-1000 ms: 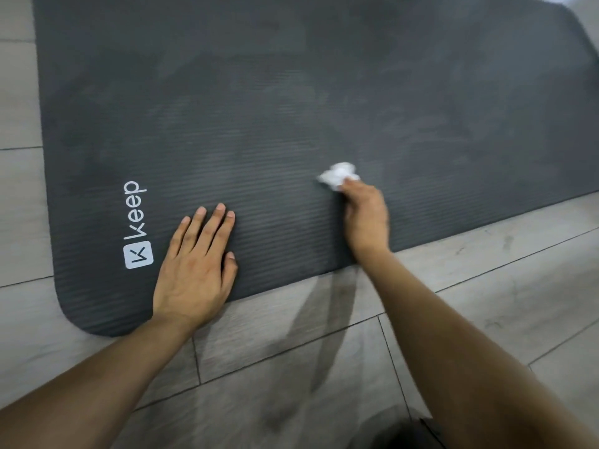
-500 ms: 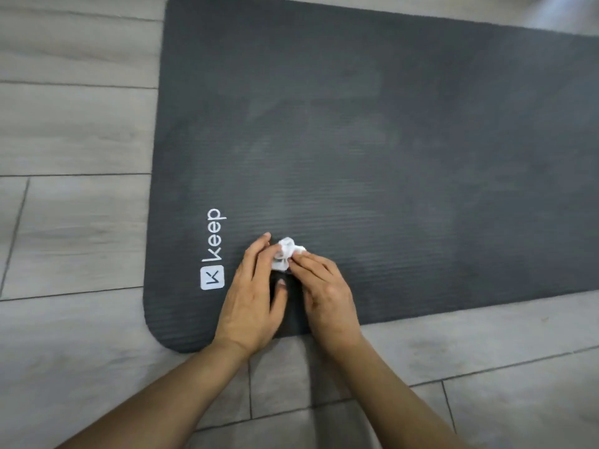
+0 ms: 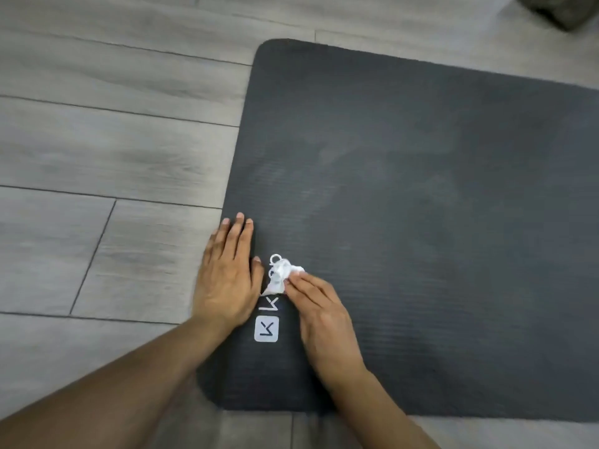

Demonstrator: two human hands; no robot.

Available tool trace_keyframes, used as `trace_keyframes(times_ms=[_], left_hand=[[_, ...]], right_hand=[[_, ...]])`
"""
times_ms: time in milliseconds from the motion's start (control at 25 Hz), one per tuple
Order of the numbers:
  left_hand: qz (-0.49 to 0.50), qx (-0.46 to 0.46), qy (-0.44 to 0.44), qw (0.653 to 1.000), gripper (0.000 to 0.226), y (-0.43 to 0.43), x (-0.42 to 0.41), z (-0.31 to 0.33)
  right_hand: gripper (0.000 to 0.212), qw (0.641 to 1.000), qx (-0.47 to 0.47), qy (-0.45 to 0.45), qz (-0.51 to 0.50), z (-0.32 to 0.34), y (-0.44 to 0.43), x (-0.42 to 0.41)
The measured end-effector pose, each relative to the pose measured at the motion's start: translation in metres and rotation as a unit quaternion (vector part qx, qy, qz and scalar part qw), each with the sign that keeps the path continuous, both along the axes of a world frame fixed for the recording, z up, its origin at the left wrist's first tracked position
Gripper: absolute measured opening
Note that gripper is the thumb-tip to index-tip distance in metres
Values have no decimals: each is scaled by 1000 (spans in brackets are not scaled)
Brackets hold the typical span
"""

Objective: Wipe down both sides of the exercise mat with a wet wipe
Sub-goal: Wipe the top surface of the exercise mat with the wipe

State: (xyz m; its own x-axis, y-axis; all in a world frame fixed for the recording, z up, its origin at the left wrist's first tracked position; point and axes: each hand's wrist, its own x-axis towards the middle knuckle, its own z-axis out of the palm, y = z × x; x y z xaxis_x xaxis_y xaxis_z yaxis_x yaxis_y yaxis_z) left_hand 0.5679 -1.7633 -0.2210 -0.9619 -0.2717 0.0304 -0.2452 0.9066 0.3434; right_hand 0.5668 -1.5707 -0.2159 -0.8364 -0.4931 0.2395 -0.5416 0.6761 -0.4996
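Note:
A dark grey ribbed exercise mat [image 3: 421,205] lies flat on the floor, its short left end in view, with a white logo [image 3: 266,328] printed near that end. My right hand [image 3: 324,322] presses a crumpled white wet wipe [image 3: 282,275] onto the logo lettering. My left hand [image 3: 228,277] lies flat, palm down, fingers together, over the mat's left edge, partly on the floor. The wipe sits between the two hands, just right of my left thumb.
Grey wood-look floor planks [image 3: 97,157] surround the mat on the left, far and near sides. A dark object [image 3: 564,9] sits on the floor at the top right corner, beyond the mat.
The view has shifted left, toward the mat's end. My right hand carried the wipe left onto the logo. My left hand moved to the mat's left edge and lies flat there.

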Motion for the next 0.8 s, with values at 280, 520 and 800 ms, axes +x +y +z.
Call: trace_keyframes(times_ms=[280, 520, 800], left_hand=[[-1, -22, 1, 1000, 63, -1, 0, -6], [-5, -15, -1, 1000, 65, -3, -2, -4], [-7, -3, 6, 1000, 66, -3, -5, -5]], right_hand=[[39, 998, 37, 41, 17, -6, -24, -125], [36, 993, 10, -23, -112, 1, -84, -167], [36, 995, 73, 17, 66, 5, -77, -169]])
